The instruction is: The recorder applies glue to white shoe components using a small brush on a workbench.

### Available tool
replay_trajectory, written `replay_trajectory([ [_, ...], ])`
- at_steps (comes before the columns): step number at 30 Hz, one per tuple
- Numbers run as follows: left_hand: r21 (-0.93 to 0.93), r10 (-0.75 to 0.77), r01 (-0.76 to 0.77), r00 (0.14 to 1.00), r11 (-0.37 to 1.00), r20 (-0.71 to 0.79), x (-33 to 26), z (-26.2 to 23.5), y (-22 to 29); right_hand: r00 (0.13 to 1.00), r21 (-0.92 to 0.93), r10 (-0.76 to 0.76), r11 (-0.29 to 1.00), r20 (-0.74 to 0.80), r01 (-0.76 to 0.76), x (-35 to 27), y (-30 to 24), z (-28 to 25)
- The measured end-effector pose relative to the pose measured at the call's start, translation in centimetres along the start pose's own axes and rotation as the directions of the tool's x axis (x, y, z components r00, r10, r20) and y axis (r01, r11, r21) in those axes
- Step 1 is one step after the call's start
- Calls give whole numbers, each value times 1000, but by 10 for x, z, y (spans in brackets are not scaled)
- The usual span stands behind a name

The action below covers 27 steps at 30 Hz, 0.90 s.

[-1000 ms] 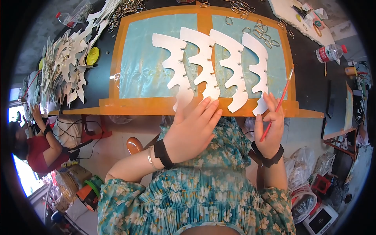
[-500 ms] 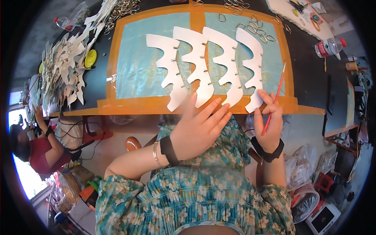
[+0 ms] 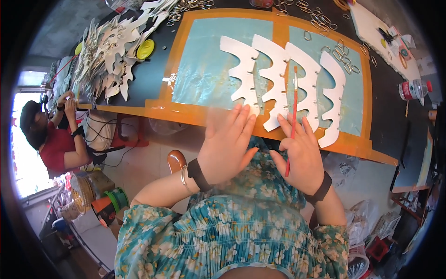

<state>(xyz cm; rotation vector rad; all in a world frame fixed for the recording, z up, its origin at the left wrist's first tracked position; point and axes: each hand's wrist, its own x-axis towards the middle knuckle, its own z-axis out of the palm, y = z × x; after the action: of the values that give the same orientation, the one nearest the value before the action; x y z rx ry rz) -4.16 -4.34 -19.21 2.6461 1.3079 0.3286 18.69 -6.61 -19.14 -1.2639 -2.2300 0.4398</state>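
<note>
White scalloped pieces (image 3: 246, 76) lie in row toward tabletop's (image 3: 153, 76) near edge

Four of them are spread side by side over blue sheeting (image 3: 202, 65) with orange border. The left hand (image 3: 227, 146) is unclenched, its fingers stretched over the near end of the leftmost piece. The right hand (image 3: 303, 160) grasps a red brush (image 3: 294, 107), whose bristles point to the far edge. Metal rings (image 3: 320, 20) lie toward the far right corner.
</note>
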Motion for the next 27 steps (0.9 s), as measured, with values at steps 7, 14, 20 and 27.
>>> replay_trajectory([
  [7,-56,51,-52,999,997,-13,-2,7,-11,997,-4,33,999,67,-32,12,0,4],
  [14,-28,-34,28,970,999,-241,22,-26,-63,981,10,148,989,-122,-147,-6,16,-36],
  [20,-49,-203,197,964,979,-171,74,-49,-120,954,92,250,967,-168,-237,-15,24,-61],
  [27,-21,-70,68,990,997,-119,134,-22,-128,960,54,181,983,-212,-174,-11,15,-54],
])
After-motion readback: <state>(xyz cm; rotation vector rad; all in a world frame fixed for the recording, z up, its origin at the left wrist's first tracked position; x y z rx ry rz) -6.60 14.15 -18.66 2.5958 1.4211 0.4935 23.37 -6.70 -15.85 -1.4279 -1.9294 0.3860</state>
